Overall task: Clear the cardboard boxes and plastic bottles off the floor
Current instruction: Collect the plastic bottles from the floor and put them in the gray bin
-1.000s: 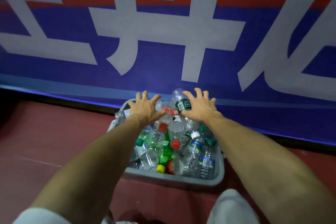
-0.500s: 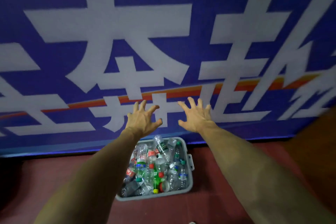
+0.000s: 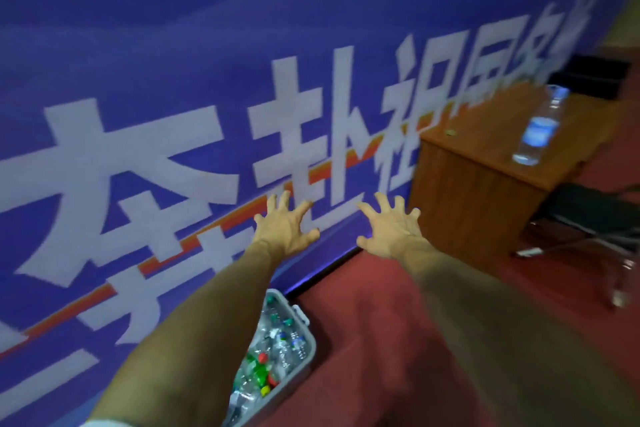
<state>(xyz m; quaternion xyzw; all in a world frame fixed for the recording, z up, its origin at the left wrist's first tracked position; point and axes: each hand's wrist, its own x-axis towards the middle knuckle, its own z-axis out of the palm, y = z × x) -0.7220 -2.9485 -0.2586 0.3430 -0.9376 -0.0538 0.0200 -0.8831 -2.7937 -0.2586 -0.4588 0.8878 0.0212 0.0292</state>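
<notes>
We held our left hand (image 3: 282, 230) and right hand (image 3: 391, 234) out in the air ahead of us, side by side and apart, the fingers (image 3: 381, 202) of both spread wide and slightly hooked, with nothing in either. Below our left forearm the grey plastic bin (image 3: 310, 343) sat on the dark red floor (image 3: 381, 322) against the blue banner (image 3: 173, 62) with big white characters, filled with a jumble of clear plastic bottles (image 3: 277, 340) with red, green and yellow caps. Off to the right a clear plastic bottle with a blue label (image 3: 538, 126) stood upright on the brown wooden tabletop (image 3: 485, 139), near a black chair (image 3: 588, 208).
</notes>
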